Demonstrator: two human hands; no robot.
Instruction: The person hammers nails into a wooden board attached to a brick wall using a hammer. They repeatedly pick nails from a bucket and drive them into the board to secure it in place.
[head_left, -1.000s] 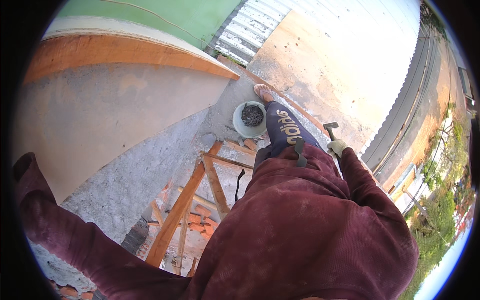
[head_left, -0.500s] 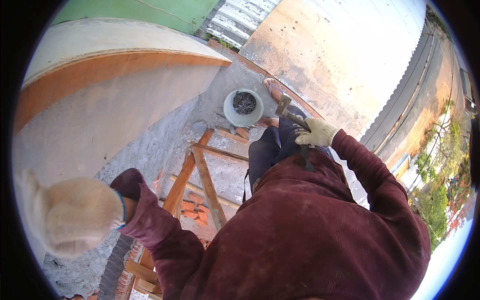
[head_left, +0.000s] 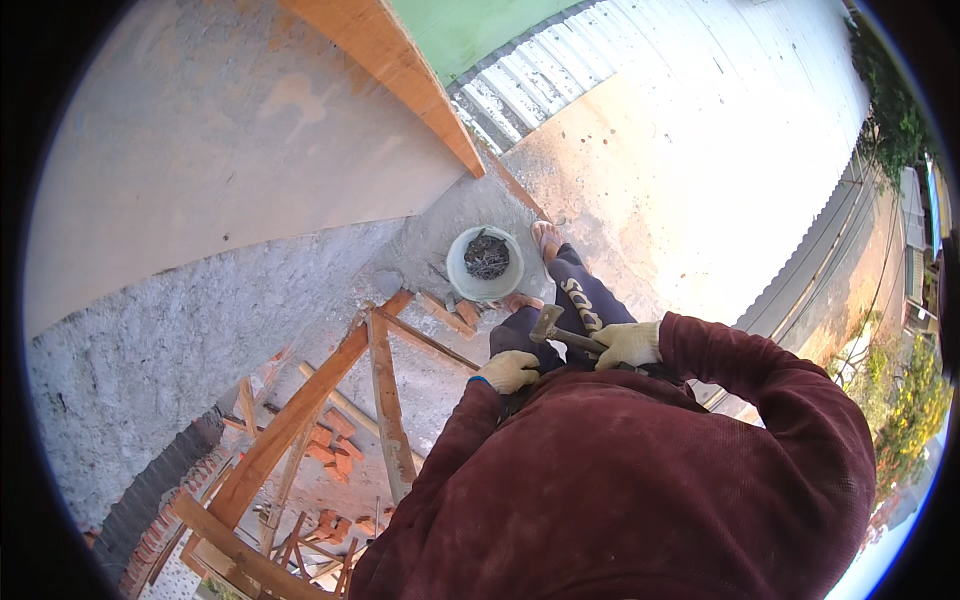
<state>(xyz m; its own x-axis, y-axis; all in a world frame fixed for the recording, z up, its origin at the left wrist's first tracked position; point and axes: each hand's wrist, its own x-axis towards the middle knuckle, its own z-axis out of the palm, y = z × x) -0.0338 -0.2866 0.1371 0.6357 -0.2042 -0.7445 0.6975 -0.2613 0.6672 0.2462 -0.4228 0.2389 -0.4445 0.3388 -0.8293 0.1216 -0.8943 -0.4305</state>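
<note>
In a cream work glove, my right hand (head_left: 628,345) is closed around the handle of a hammer (head_left: 548,322) at my waist. The metal head points left, over my dark trousers. My left hand (head_left: 510,371), also gloved, has come in at the left side of my waist, just below the hammer head. Its fingers are curled against my clothing, and whatever they grip is hidden. Beyond my hands, close to my sandalled feet, stands a pale round bucket (head_left: 459,272) with a dark heap of what look like nails inside.
A board panel with a wooden edge (head_left: 400,75) rises at the upper left above a rough grey wall (head_left: 220,285). Wooden braces (head_left: 385,400) and orange bricks (head_left: 335,455) lie below on the left. Corrugated roofing (head_left: 540,80) extends at the far side.
My left hand has come down from the panel on the left to my waist. My right hand, with the hammer, has moved slightly nearer my body. The view has shifted.
</note>
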